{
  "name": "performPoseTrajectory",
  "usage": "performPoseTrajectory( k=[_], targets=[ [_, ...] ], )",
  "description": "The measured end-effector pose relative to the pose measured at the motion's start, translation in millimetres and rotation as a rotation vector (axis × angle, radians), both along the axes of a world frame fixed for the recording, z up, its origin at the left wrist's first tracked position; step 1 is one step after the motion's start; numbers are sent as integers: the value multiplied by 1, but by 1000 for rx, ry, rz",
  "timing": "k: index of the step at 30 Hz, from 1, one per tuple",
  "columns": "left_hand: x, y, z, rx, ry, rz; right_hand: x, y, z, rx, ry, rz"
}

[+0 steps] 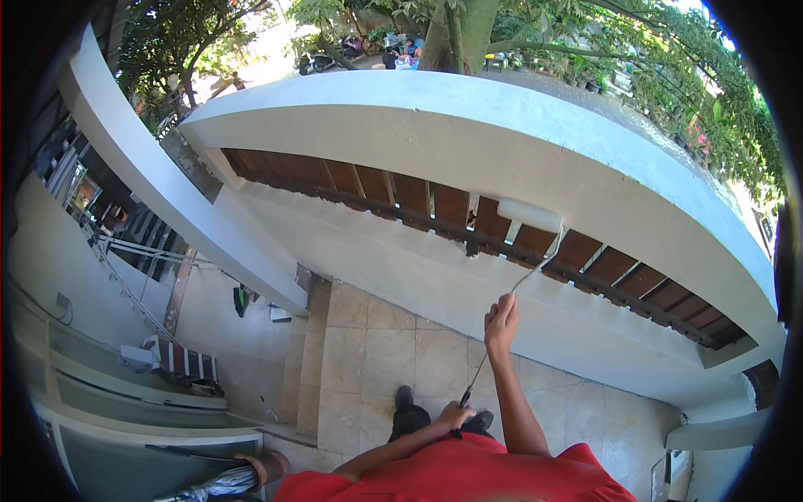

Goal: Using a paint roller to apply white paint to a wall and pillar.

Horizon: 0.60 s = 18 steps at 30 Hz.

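A paint roller with a white cover (530, 214) lies against the lower edge of the white wall beam (401, 128), above the slatted brown panel. Its bent wire frame runs down to a long metal rod. My right hand (502, 320) grips the upper part of this rod, near the base of the wire frame. Close to my waist, my left hand (455, 415) is closed around the dark handle at the rod's lower end. The roller head touches or nearly touches the beam; which of the two cannot be told.
Beige floor tiles (389, 351) lie under my feet, with steps (310, 351) at the left. A white curved beam (188, 213) rises there. A pot with a folded umbrella (232, 482) stands at bottom left. Beyond the parapet are a tree trunk (458, 37), plants and distant people.
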<state>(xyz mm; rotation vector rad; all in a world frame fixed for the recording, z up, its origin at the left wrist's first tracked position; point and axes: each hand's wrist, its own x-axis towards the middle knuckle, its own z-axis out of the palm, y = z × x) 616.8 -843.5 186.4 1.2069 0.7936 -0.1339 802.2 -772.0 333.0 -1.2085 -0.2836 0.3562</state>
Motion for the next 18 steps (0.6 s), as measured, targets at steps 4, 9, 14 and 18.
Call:
performPoseTrajectory(
  k=[4, 9, 14, 18],
  targets=[
    [-9, -9, -6, 15, 46, -4, -6, -4, -4, 3, 49, -1],
    [-6, 0, -11, 1, -3, -35, -2, -3, 5, -41, 13, -4],
    [22, 21, 3, 210, 9, 63, 13, 10, 41, -48, -95, -3],
    [56, 40, 26, 102, -93, 72, 28, 16, 78, 14, -166, -15]
  ],
)
